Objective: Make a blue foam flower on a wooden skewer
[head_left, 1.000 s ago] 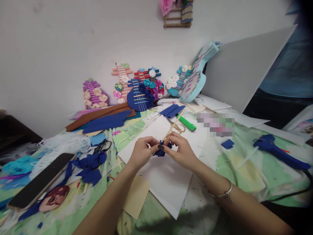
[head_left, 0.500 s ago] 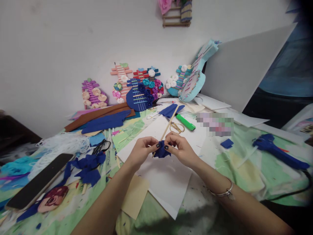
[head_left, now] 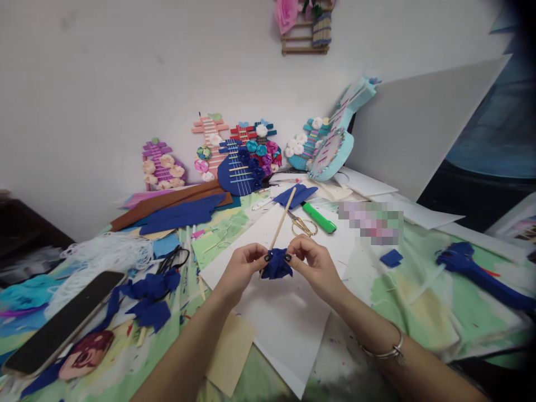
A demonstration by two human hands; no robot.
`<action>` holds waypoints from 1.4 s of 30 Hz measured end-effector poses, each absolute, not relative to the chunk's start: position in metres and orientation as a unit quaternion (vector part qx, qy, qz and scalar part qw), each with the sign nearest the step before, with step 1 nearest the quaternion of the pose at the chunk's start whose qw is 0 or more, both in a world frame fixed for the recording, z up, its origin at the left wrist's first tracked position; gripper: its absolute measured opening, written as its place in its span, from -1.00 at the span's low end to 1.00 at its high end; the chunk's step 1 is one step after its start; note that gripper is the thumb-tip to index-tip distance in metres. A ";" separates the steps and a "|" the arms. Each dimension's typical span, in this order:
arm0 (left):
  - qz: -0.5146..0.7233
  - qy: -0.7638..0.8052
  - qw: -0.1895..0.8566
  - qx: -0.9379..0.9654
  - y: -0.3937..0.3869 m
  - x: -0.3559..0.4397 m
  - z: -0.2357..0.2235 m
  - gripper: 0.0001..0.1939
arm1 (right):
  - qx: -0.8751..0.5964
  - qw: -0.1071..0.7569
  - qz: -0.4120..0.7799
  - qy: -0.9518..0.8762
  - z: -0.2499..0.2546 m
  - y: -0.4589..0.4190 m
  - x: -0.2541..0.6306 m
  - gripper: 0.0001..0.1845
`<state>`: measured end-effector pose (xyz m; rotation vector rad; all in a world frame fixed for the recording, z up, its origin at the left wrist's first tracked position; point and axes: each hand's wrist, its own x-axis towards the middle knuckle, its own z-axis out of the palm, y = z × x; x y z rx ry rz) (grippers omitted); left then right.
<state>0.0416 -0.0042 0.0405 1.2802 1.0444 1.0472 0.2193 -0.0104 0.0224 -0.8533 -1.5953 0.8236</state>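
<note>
My left hand (head_left: 247, 267) pinches the left side of a dark blue crepe paper flower (head_left: 277, 265), together with a thin wooden stick (head_left: 283, 218) that slants up and away from the fingers. On the flower's other side my right hand (head_left: 312, 262) pinches its edge between thumb and forefinger. The flower is held above a white sheet of paper (head_left: 288, 318). Just beyond the hands lie gold-handled scissors (head_left: 304, 226) and a green utility knife (head_left: 319, 218), beside a piece of blue crepe paper (head_left: 295, 196).
Blue glue gun (head_left: 481, 273) and a small blue paper square (head_left: 391, 258) lie at right. A phone (head_left: 62, 321), blue paper scraps (head_left: 153, 296) and white string (head_left: 103, 257) cover the left. Decorated guitar shapes (head_left: 238, 167) lean against the wall.
My right fingers have moved slightly apart from the left ones along the flower, showing more of its front. The stick leans a little further left. The whole view has shifted slightly.
</note>
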 end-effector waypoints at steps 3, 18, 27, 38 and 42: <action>0.443 0.440 0.575 0.528 -0.003 0.041 0.038 -0.68 | -0.369 0.557 0.366 -0.648 0.023 -0.013 0.218 -0.83; 0.436 0.460 0.623 0.458 0.013 0.034 0.028 -0.67 | -0.410 0.506 0.465 -0.600 0.028 -0.015 0.221 -0.84; 0.430 0.451 0.625 0.469 0.039 0.024 0.024 -0.65 | -0.441 0.467 0.543 -0.542 0.023 0.032 0.212 -0.71; 0.481 0.401 0.674 0.391 0.046 0.024 -0.002 -0.71 | -0.303 0.426 0.662 -0.537 -0.002 0.044 0.207 -0.53; 0.491 0.400 0.683 0.364 0.047 0.023 0.000 -0.71 | -0.281 0.421 0.676 -0.536 -0.004 0.047 0.208 -0.58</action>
